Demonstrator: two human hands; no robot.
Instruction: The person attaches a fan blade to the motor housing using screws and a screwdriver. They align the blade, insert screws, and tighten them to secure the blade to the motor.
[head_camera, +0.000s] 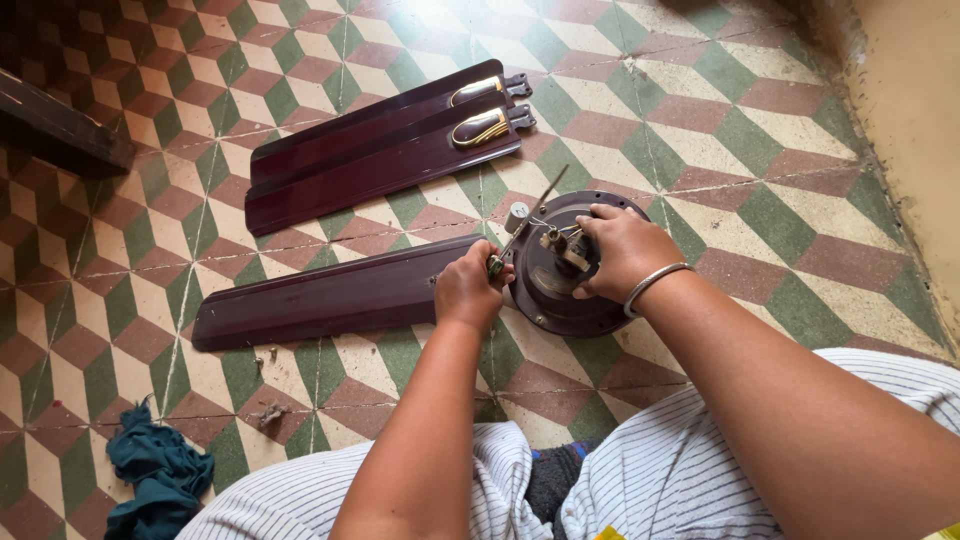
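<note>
A dark maroon ceiling fan motor (560, 300) lies on the tiled floor with one blade (320, 300) attached, stretching left. My left hand (466, 288) grips a screwdriver (525, 225) at the joint between blade and motor, its shaft slanting up to the right. My right hand (625, 250) rests on top of the motor hub, fingers near the central shaft and wires; a silver bangle circles that wrist. A small grey cylinder (516, 215) stands on the motor's far edge.
Two loose maroon fan blades (380, 150) with gold brackets lie side by side farther out. A teal cloth (155, 475) is crumpled at lower left. A dark wooden piece (60, 130) sits at far left. A yellow wall (910, 120) runs along the right.
</note>
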